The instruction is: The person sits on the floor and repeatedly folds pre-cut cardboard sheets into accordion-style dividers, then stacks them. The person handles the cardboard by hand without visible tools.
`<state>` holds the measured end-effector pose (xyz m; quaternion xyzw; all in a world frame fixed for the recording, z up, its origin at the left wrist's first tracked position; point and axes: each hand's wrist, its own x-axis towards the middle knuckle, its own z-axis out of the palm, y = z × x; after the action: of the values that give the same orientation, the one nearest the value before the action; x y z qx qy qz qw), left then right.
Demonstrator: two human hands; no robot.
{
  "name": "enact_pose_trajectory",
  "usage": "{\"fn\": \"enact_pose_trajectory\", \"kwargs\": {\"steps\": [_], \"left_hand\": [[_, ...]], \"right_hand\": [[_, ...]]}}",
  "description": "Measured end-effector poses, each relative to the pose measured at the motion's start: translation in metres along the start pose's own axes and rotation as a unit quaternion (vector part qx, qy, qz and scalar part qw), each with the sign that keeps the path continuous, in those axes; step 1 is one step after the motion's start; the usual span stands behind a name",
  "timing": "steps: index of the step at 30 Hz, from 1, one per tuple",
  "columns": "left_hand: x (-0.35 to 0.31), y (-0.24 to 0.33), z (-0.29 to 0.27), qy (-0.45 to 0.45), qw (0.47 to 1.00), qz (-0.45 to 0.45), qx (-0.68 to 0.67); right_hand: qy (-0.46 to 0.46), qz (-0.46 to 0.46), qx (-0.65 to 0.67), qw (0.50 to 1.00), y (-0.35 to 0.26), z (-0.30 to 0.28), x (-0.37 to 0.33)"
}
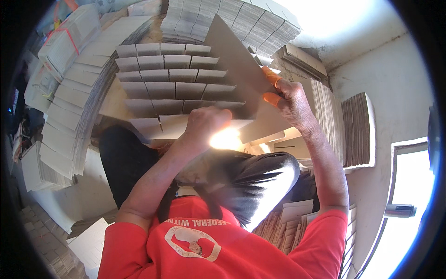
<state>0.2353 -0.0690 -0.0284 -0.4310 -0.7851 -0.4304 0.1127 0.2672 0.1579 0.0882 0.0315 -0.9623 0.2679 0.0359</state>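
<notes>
Before me stands a cardboard divider grid, its upright strips slotted across one another in several rows. My left hand is closed at the grid's near right side, on the nearest strip; its fingertips are partly hidden, and a bit of orange shows on one. My right hand pinches the right edge of a flat grey cardboard sheet, tilted upright along the grid's right side. Orange finger covers sit on the thumb and forefinger of that hand. Whether the sheet's lower edge is slotted into the strips, I cannot tell.
Stacked slotted cardboard lies beyond the grid. A long row of cardboard pieces runs along the left, beside a strapped white bundle. More cardboard stacks lean by the right wall. Bright glare falls near my left hand.
</notes>
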Motion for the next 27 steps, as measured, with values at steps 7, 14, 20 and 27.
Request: {"fn": "enact_pose_trajectory", "kwargs": {"steps": [7, 14, 20, 27], "left_hand": [[0.0, -0.001, 0.004, 0.005, 1.0, 0.0, 0.016], [0.001, 0.004, 0.003, 0.007, 0.999, 0.037, 0.017], [0.004, 0.011, -0.001, -0.001, 0.995, 0.057, 0.084], [0.005, 0.023, -0.01, 0.029, 0.995, 0.067, 0.063]], "right_hand": [[-0.037, -0.089, 0.056, 0.994, 0.031, 0.038, 0.008], [-0.118, -0.171, -0.302, 0.93, 0.014, 0.056, 0.002], [-0.025, -0.097, -0.1, 0.99, 0.022, 0.04, 0.009], [0.276, 0.155, -0.388, 0.865, 0.171, -0.028, -0.102]]}}
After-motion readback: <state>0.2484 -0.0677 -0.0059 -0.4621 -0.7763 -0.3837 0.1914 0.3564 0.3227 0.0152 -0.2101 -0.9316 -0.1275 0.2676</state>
